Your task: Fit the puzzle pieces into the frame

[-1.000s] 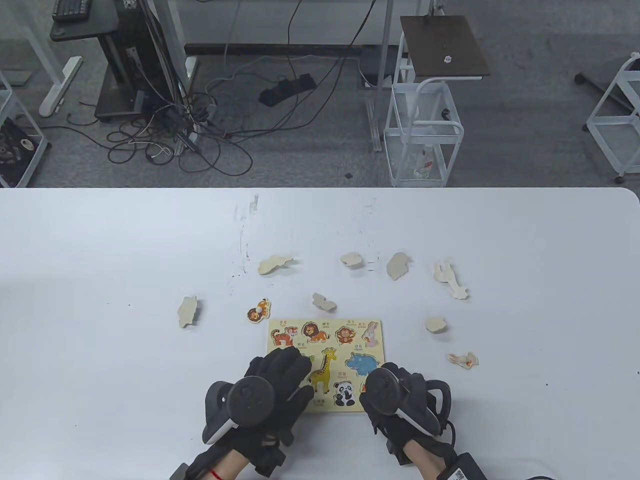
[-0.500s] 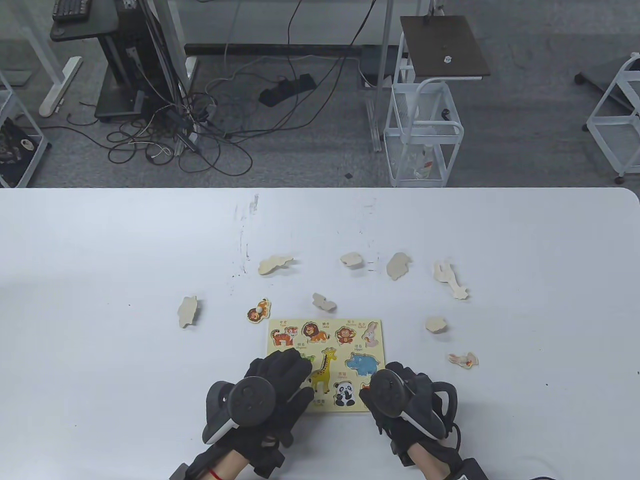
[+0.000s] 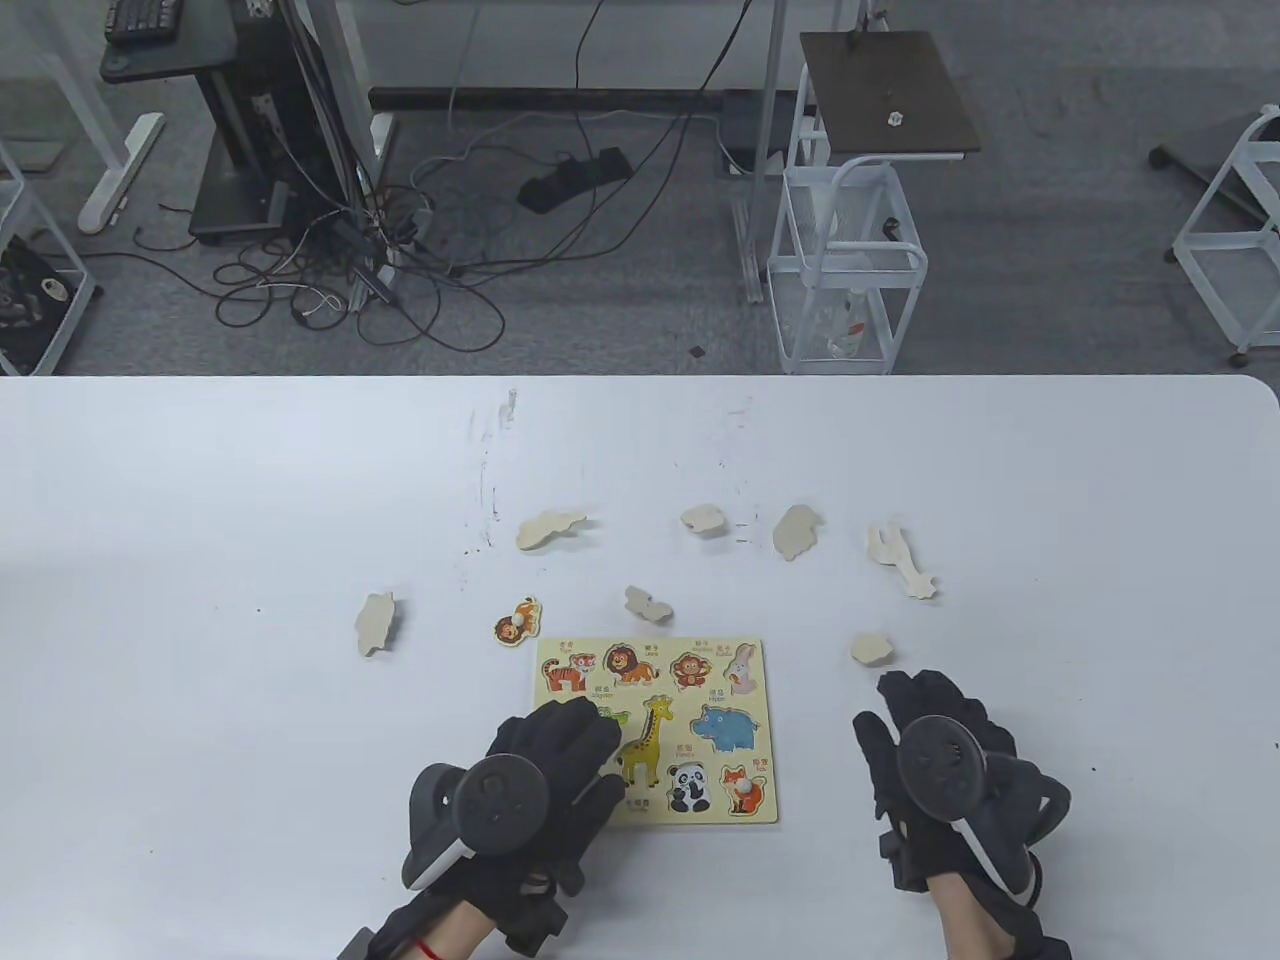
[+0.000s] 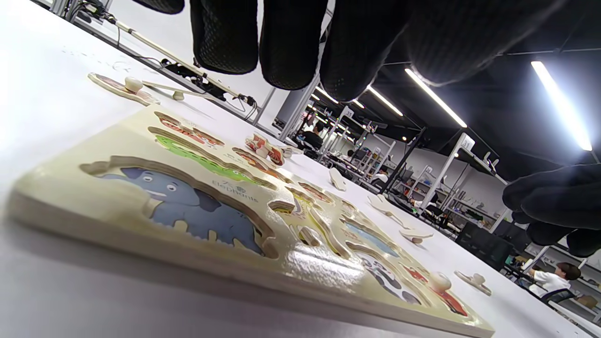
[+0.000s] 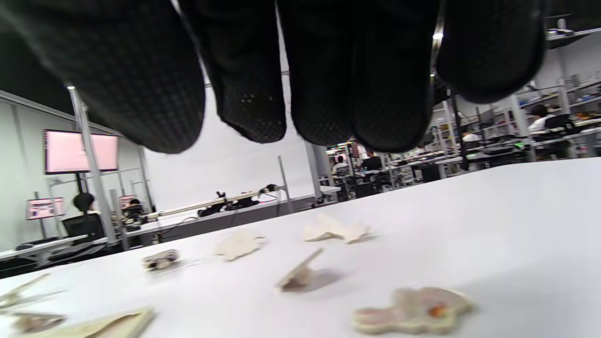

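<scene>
The right hand (image 3: 935, 745), fingers loose and holding nothing, had moved off the puzzle frame (image 3: 655, 735), exposing the seated fox piece (image 3: 745, 787), and hovered over the rabbit piece (image 5: 413, 310). The left hand (image 3: 550, 765), fingers straight, stayed pressing the frame.

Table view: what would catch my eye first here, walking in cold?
Probably the bright animal puzzle frame near the table's front edge, with the fox piece seated in its near right corner. Next, the two black-gloved hands: the left hand rests on the frame's near left part, the right hand hovers just right of it. Pale face-down pieces, such as the long one, lie scattered beyond.
</scene>
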The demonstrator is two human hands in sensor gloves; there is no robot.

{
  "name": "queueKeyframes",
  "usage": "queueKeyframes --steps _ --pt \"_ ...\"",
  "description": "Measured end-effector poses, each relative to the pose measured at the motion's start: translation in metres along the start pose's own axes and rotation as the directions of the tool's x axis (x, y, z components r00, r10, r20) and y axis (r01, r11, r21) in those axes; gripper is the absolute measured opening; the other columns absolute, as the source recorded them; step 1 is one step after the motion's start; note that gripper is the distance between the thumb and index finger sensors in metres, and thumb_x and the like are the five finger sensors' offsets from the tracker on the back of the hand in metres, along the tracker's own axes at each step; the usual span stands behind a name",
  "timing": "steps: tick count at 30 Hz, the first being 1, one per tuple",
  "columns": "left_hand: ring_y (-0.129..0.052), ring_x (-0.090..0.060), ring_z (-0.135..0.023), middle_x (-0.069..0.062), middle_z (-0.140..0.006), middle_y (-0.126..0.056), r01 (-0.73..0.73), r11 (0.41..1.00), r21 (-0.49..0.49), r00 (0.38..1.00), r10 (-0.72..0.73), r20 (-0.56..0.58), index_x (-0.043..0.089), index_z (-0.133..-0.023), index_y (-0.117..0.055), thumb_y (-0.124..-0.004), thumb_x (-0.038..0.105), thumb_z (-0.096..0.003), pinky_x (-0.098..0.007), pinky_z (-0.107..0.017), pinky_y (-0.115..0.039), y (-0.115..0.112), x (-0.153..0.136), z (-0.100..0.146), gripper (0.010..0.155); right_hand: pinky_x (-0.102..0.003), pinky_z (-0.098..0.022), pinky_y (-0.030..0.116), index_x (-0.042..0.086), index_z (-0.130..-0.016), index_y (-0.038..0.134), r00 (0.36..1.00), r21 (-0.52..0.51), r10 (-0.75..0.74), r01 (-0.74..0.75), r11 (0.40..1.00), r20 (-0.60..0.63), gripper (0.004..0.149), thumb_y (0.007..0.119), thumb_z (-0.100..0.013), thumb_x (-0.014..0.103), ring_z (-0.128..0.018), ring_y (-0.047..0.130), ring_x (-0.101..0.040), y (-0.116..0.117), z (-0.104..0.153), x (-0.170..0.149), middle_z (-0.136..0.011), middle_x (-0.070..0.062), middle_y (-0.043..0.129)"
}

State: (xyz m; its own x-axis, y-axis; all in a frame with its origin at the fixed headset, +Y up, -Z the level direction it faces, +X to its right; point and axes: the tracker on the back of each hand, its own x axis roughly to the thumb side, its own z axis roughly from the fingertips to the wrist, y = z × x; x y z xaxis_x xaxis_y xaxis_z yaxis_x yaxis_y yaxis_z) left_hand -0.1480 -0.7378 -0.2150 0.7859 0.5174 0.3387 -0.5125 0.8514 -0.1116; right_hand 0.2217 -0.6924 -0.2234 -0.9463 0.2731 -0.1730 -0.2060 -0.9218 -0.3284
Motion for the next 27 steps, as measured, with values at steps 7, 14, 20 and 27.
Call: queueKeyframes --steps 7,14,20,27 --pt "-0.070 -0.044 -0.103 -0.012 -0.112 -0.068 0.012 1.000 -0.015 1.000 -0.012 0.006 0.027 -0.099 -0.076 -0.076 0.052 -0.0462 -0.062 -0.075 -0.047 -0.003 0.001 -0.001 0.058 -0.063 -0.054 0.074 0.025 -0.085 0.089 0.996 0.061 0.068 -0.065 0.996 -0.054 0.050 0.094 -0.037 0.037 -0.076 0.095 -0.042 0.025 -0.014 -0.021 -0.089 -0.007 0.088" --pt "-0.070 -0.044 -0.103 -0.012 -0.112 -0.068 0.018 1.000 -0.025 1.000 -0.018 0.006 0.027 -0.099 -0.076 -0.076 0.052 -0.0461 -0.062 -0.075 -0.047 -0.004 0.002 -0.001 0.058 -0.061 -0.052 0.076 0.025 -0.080 0.094 0.986 0.138 0.159 -0.151 0.979 -0.049 0.045 0.096 -0.036 0.031 -0.068 0.099 -0.039 0.047 -0.025 -0.032 -0.084 -0.005 0.093" --pt "-0.071 -0.045 -0.102 -0.012 -0.113 -0.067 0.028 0.999 -0.021 1.000 -0.027 0.005 0.027 -0.099 -0.076 -0.076 0.052 -0.0462 -0.062 -0.074 -0.047 -0.004 0.004 -0.001 0.058 -0.061 -0.052 0.076 0.024 -0.083 0.092 0.977 0.206 0.210 -0.196 0.959 -0.049 0.048 0.096 -0.036 0.032 -0.063 0.100 -0.038 0.061 -0.030 -0.035 -0.085 -0.006 0.091" --pt "-0.071 -0.046 -0.102 -0.012 -0.113 -0.067 0.027 0.999 -0.022 1.000 -0.026 0.007 0.027 -0.099 -0.076 -0.076 0.052 -0.0462 -0.063 -0.074 -0.047 -0.004 0.004 -0.001 0.059 -0.061 -0.052 0.076 0.022 -0.077 0.097 0.961 0.213 0.278 -0.267 0.940 -0.018 0.042 0.096 -0.036 0.033 -0.059 0.101 -0.036 0.066 -0.033 -0.028 -0.084 -0.007 0.091"
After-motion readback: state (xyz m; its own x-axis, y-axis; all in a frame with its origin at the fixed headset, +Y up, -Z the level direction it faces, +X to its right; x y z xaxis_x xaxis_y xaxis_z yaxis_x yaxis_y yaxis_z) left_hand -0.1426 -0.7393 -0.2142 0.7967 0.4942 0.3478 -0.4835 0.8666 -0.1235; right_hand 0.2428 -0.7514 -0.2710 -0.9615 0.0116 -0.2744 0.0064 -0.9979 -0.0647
